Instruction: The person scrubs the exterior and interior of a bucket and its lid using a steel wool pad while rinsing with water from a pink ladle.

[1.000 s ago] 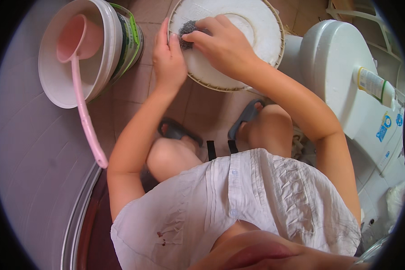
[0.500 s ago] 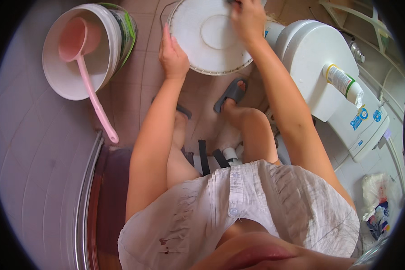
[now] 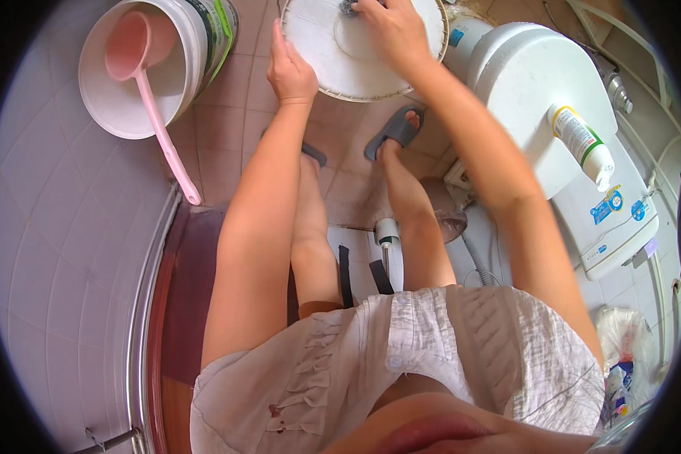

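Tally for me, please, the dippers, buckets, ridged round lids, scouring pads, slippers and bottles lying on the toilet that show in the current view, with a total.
Pink dipper: 1
White bucket: 1
Ridged round lid: 1
Grey scouring pad: 1
Grey slippers: 2
White bottle on the toilet: 1
Total: 7

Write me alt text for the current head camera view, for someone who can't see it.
A person's right hand holds a dark grey scouring pad to a round white lid, with the left hand at its left edge. At left, a pink dipper rests in a white bucket; at right, a white bottle lies on a toilet.
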The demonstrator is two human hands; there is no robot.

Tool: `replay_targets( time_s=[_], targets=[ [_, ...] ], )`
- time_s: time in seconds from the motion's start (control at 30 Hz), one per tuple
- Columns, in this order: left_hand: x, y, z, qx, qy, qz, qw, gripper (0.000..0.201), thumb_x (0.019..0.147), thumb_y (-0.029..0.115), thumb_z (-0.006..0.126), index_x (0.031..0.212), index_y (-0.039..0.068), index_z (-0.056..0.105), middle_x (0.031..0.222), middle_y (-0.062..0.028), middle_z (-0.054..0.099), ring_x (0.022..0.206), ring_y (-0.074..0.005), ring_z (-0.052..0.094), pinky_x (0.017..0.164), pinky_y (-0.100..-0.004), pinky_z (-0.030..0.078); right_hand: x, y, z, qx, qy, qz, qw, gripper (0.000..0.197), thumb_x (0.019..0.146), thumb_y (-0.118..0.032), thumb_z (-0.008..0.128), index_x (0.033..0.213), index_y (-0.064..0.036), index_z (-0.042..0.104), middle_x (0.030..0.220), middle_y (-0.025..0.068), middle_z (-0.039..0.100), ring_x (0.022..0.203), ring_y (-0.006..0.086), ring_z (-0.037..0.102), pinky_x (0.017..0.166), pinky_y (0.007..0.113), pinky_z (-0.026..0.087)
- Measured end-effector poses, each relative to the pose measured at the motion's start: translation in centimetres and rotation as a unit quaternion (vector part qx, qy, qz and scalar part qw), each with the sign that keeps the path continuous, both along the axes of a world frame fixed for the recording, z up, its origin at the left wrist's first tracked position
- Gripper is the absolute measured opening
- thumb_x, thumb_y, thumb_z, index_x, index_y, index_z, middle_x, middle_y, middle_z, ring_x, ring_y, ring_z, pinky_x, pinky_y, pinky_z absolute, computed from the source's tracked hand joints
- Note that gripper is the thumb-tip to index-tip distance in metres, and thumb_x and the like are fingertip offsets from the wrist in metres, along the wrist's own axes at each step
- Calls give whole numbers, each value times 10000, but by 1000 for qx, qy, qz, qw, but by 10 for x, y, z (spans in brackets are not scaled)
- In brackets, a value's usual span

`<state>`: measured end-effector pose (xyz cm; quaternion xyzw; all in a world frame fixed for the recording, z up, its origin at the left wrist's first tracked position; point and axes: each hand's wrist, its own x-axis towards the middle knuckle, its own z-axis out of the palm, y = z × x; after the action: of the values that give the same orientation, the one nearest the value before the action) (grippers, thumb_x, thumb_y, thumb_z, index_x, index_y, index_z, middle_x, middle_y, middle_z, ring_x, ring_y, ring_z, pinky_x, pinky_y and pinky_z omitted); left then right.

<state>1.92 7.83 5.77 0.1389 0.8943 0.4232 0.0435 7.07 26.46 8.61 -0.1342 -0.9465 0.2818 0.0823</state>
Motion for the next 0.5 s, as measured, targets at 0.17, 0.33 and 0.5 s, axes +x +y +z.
replay_targets(
  time_s=[0.17,0.33,0.5],
  targets=[
    [-3,-5,0,-23,17,7,1000,412,996,98,440,1394,8,492,1266,-256,617,1101,-421,629,902,-436,521,54,-42,13,-36,25,93,995,127,797,-84,600,911,-136,624,959,71,591,859,280,595,703,383,543],
    [-4,2,4,-31,18,-2,999,410,1002,115,433,1392,1,493,1267,-247,620,1090,-417,634,899,-430,521,-11,7,13,-48,-99,56,992,120,852,-118,582,959,-125,633,994,131,617,910,333,611,733,428,519],
    [-4,-4,-1,-17,15,6,1000,408,1008,104,421,1392,-18,485,1269,-249,619,1093,-418,631,908,-428,513,54,-3,20,-24,-43,-75,996,88,874,-109,584,944,-103,636,984,135,621,902,347,614,730,451,515]
  ],
)
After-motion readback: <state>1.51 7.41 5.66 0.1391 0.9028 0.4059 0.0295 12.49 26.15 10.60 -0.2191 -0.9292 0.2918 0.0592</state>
